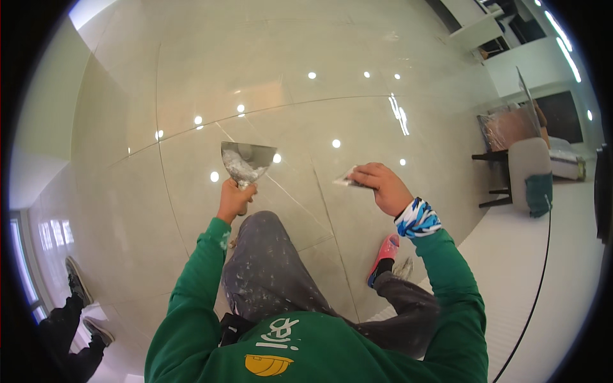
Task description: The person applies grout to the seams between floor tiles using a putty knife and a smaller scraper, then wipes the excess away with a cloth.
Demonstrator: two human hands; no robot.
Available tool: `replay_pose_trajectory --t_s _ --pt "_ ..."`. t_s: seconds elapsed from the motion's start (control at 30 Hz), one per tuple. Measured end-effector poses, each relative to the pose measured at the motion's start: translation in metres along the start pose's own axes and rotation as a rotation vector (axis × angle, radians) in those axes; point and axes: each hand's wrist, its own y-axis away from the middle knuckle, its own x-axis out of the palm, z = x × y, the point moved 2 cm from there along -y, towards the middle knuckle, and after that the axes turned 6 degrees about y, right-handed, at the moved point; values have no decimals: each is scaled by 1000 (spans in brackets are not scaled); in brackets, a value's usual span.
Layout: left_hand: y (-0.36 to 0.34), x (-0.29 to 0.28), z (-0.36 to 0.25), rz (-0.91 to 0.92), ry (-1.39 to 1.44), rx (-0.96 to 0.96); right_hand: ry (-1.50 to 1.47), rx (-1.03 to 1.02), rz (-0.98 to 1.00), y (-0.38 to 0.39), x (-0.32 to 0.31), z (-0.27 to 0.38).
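My left hand [235, 199] is closed round the handle of a wide putty knife [263, 155], held out in front of my bent knee. A lump of white putty [239, 167] is smeared over the left and lower part of its metal blade. To the right, my right hand [384, 187] grips a small flat scraper [348, 181], fingers pressed along its top. White putty shows at the scraper's left edge. The two tools are apart, and I cannot tell whether the scraper touches the floor. A patterned blue and white band circles my right wrist.
Glossy floor tiles [211, 70] with thin joint lines spread ahead, reflecting ceiling lights. A grey chair [529, 167] with a green cloth stands at right, near wrapped goods and furniture. A dark cable [539, 293] crosses the pale surface below it. Another person's legs [67, 338] are at lower left.
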Motion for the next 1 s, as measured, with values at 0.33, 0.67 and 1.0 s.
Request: replay_pose_trajectory --t_s 0.33,0.67,1.0 --pt "-305 -44 182 -635 -705 303 225 -251 36 -299 184 -349" --pt "-417 -100 253 -478 -1002 362 474 -463 139 -505 390 -481" --pt "-448 -110 277 -479 -1040 352 539 -561 376 -534 410 -532"
